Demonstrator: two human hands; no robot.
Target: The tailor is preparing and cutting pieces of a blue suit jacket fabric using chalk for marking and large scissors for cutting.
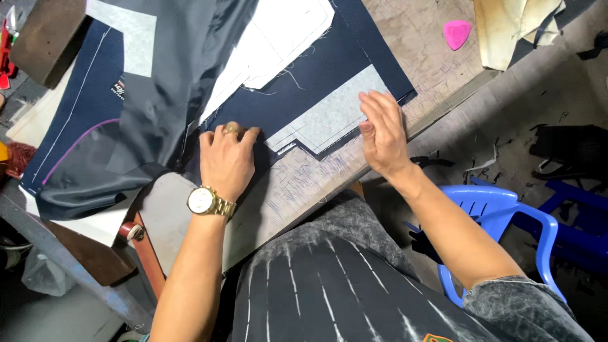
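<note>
Navy fabric panel point(316, 82): pressed flat on the tabletop point(437, 38), centre of frame.
The left hand point(227, 158), fingers curled, pins the panel's lower left edge; the right hand point(382, 130), open and flat, presses the grey interfacing piece point(329, 117), apparently to prevent shifting. White paper pattern point(278, 38) lies above; pink chalk point(456, 33) upper right.

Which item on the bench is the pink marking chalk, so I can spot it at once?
Start at the scuffed wooden worktable and follow it toward its far right end, beyond the navy fabric. There, beside crumpled cream cloth, lies the tailor's chalk: a small rounded triangle, the only bright pink thing on the table.
</note>
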